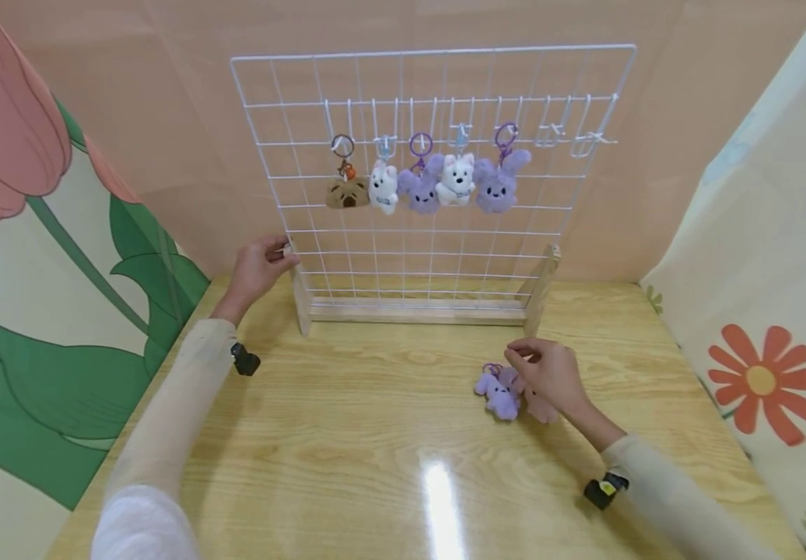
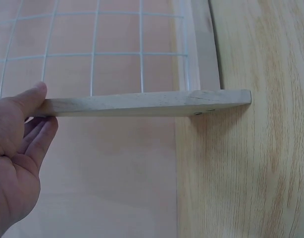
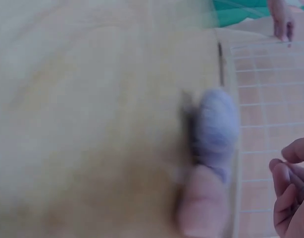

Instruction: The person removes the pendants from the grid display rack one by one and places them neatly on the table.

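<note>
My left hand [image 1: 261, 268] pinches the top of the left wooden upright [image 2: 127, 102] of a white wire grid rack [image 1: 403, 233], thumb on one side and fingers on the other. My right hand [image 1: 548, 375] hovers over a small group of plush keychains on the table, its fingers loosely bent and nothing visible between thumb and fingertips [image 3: 277, 166]. A purple bunny keychain [image 1: 501, 397] lies there with its purple ring toward the rack. Beside it a pink plush [image 1: 539, 406] is partly hidden beneath that hand. Both plushes look blurred in the right wrist view.
From the rack's hooks hang a brown bear keychain [image 1: 347, 193], white dog keychains [image 1: 457, 180] and purple bunny keychains [image 1: 497, 189]. Two bare hooks [image 1: 587, 145] are at the right end. Wooden feet carry the rack near the back edge of the wood-grain table [image 1: 347, 420].
</note>
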`<state>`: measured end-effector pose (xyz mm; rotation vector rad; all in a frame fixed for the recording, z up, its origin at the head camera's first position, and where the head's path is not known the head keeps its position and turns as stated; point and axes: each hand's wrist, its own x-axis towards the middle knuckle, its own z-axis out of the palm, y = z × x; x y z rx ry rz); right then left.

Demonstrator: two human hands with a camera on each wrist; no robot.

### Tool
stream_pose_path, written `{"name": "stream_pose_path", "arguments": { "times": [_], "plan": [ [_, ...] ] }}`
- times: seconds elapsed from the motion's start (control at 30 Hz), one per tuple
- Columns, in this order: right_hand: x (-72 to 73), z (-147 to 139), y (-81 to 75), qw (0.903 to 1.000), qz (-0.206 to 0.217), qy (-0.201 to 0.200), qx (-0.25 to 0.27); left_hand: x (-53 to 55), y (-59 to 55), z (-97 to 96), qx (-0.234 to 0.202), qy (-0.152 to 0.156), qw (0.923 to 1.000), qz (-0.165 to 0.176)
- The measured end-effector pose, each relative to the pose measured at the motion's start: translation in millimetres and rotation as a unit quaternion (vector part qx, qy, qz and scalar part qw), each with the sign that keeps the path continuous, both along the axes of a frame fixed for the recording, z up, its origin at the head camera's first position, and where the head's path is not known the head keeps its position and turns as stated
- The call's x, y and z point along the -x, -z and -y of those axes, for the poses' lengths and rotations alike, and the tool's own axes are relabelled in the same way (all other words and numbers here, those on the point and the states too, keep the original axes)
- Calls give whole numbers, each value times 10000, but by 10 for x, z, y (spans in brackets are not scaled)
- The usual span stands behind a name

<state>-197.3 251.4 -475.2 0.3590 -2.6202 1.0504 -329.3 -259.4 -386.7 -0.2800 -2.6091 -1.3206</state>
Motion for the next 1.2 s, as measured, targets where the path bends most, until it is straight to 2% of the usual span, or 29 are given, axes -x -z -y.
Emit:
{"name": "stream_pose_path", "arguments": {
  "times": [0.2,0.5,0.67,0.93,1.2],
  "plan": [
    [96,28,-351,9969,-758,-227,50,2,12,-1,-71,13,10000,24],
    [236,117,-858,9954,-950,-47,103,9,23,18,-52,39,9999,80],
    [293,152,-1100,9918,-1253,-80,244,4,13,9,-91,36,9999,107],
    [396,224,-1393,9835,-1736,117,491,10,8,5,-153,69,9998,66],
    [535,266,-1657,9706,-2272,485,634,9,23,8,-142,76,9999,35]
  ]
}}
